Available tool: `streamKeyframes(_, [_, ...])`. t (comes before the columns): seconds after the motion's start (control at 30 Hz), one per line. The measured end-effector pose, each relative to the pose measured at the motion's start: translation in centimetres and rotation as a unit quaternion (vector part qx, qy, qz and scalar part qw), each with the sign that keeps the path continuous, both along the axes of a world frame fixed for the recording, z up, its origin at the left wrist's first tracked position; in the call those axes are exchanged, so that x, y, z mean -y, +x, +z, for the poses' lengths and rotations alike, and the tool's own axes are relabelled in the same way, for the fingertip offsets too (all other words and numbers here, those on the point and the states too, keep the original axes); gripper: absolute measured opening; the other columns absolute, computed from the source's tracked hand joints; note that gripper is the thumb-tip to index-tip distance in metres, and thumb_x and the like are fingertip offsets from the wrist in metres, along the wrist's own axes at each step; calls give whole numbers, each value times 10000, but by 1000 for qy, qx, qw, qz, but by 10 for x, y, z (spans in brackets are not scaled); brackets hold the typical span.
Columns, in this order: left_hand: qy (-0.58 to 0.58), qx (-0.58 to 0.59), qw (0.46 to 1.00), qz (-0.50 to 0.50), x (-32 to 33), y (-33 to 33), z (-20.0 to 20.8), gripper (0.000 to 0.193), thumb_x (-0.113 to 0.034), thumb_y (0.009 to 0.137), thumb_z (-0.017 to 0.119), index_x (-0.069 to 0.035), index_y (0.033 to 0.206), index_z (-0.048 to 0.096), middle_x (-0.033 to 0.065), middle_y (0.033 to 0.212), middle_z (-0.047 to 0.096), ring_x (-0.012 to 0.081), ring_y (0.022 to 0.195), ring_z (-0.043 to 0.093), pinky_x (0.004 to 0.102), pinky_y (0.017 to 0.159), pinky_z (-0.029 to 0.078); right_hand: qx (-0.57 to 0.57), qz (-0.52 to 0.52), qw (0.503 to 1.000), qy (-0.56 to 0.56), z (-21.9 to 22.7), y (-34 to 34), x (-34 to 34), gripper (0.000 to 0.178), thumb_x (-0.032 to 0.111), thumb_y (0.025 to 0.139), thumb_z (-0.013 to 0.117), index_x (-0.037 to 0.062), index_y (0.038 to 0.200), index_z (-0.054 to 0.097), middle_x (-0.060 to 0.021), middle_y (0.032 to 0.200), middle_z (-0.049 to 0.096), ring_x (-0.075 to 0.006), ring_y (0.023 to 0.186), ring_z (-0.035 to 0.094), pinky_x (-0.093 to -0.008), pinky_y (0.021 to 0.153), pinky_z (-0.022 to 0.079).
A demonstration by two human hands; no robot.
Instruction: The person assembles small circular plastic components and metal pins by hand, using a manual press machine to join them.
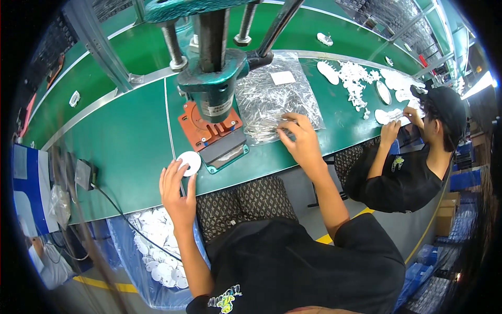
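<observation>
Close to the table's near edge, my left hand (179, 196) grips a flat round white plastic disc (193, 158) by its rim, fingers on one side and thumb on the other. A dark mark or hole shows near the disc's middle. To the right, my right hand (302, 142) reaches over an opened clear bag (285, 99) full of thin metal pins. Its thumb and index fingertips come close together at the pins; whatever they pinch is too small to make out. Between my hands sits an orange fixture (194, 127) on a base, under the head of a green press (209, 86).
A blue-lined bin (159, 246) of white discs stands below the table at left. A black cable (123, 213) runs from a small box (85, 174). At right a person (413, 157) handles white parts beside a pile of white pieces (355, 81). Behind runs a green conveyor (293, 26).
</observation>
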State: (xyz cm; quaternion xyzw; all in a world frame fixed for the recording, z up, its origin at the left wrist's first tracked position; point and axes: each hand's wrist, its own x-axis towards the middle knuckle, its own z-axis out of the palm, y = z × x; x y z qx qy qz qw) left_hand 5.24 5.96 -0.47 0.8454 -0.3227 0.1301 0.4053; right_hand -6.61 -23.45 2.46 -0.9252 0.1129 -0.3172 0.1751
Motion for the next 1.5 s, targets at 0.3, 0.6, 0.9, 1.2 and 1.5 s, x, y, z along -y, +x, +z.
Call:
streamKeyframes(0.3, [-98,17,995,-3,5,-31,-8,231,-21,709,779,-31,932,716,96,1034,683,296,1051,627,410,911,481,-4,90,829,551,-1,-18,-10,165,43,893,670,-18,1042,631,-77,965,658,-112,838,609,-247,750,483])
streamKeyframes(0.6, [-44,81,978,-187,102,-56,-9,283,-120,707,791,-85,979,722,66,1060,661,278,1053,624,403,863,498,1,108,743,661,-16,-30,-33,267,21,904,643,-18,1163,587,-83,997,637,-99,859,570,-234,735,469])
streamKeyframes(0.9, [-27,-2,988,-149,108,-60,-3,350,-193,700,824,-92,1015,710,40,1083,671,244,1088,621,383,886,470,7,108,864,492,-16,-40,-37,122,12,907,631,-31,997,702,-88,1030,651,-136,908,611,-261,802,493])
streamKeyframes(1.2, [-25,0,990,-140,109,-62,-4,353,-132,706,805,-76,1035,690,46,1082,677,248,1087,623,381,895,467,-16,124,925,359,-15,-35,-37,135,-12,849,673,-37,978,701,-104,897,712,-162,830,648,-271,714,511])
streamKeyframes(1.5, [-25,1,990,-139,109,-62,-5,347,-129,705,805,-70,1026,688,52,1075,684,260,1093,626,389,900,467,-16,127,945,302,-6,-29,-40,203,7,812,719,-11,1012,696,-88,870,703,-169,745,603,-291,663,479])
